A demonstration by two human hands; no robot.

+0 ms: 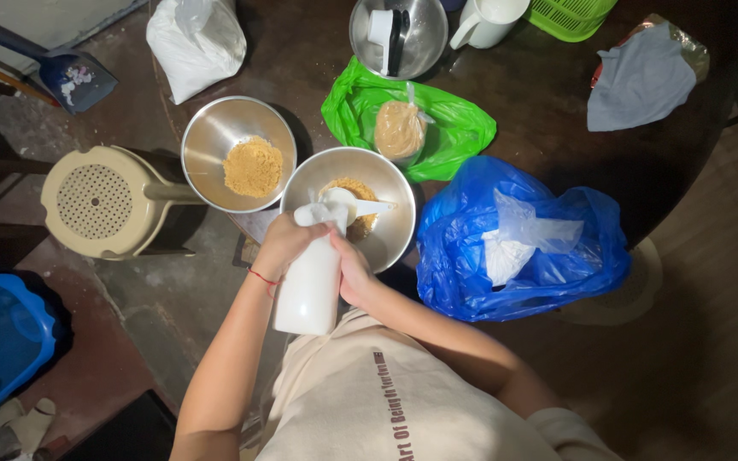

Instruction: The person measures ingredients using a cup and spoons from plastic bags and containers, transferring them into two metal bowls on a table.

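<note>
A: Two hands on one white bottle [309,286]. Left hand [282,246] wraps the neck, fingers closed around it; right hand [350,269] clasps the side, fingers curled on the body.

B: Position?

A: At the table's [548,102] 6 o'clock edge. Long axis runs 6 to 12, capped end toward 12, over the near steel bowl [390,235].

B: Progress?

A: Judged early to middle. Brown crumb and a white scoop [354,205] sit in that bowl; a second bowl [207,137] at 10 o'clock holds crumb too. No liquid visible yet; whether the cap is off cannot be told.
</note>
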